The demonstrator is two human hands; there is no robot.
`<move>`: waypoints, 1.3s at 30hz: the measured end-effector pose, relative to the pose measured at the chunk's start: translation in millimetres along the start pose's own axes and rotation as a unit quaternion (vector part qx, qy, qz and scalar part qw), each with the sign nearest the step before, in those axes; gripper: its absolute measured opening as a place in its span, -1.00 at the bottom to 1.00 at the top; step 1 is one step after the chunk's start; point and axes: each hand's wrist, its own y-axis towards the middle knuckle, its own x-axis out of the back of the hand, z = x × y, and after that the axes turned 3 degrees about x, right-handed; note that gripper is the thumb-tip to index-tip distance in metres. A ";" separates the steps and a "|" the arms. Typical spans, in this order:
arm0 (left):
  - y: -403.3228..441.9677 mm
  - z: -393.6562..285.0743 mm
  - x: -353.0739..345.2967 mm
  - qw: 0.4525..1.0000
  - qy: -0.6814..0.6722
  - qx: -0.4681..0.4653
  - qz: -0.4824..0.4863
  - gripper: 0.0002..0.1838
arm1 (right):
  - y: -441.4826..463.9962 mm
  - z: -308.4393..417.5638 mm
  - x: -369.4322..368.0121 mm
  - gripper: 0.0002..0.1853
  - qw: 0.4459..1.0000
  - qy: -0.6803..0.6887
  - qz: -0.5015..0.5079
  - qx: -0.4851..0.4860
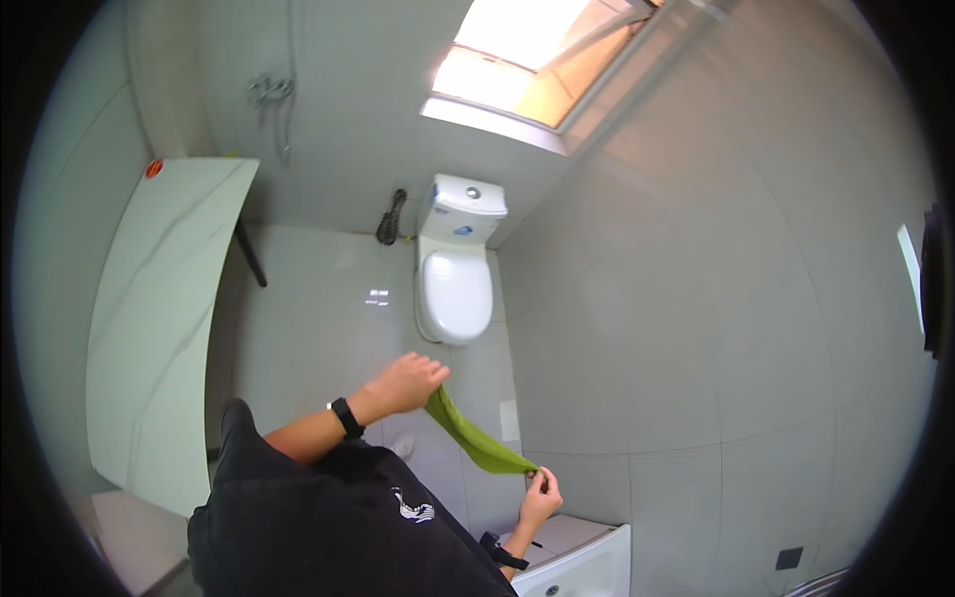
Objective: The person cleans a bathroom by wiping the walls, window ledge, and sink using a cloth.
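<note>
A green cloth (477,444) hangs stretched between my two hands, sagging a little in the middle. My left hand (406,382), with a black band on its wrist, is closed on the cloth's upper end, in front of the toilet (457,297). At the cloth's lower right end, my right hand (540,496) pinches a corner between thumb and fingers. That wrist also wears a dark band. Below the right hand is a white basin (587,567), partly cut off by the frame's bottom edge.
On the left stands a marble-patterned table (159,338) with a dark leg. A dark coiled hose (392,217) lies beside the toilet. Shower taps (269,92) are on the back wall, near an open window (537,60). Grey tiled wall rises on the right.
</note>
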 end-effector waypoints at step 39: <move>36.2 345.3 128.3 0.963 0.008 0.257 -0.074 -0.83 | 275.1 251.6 -367.9 -0.83 0.946 0.080 0.258 0.180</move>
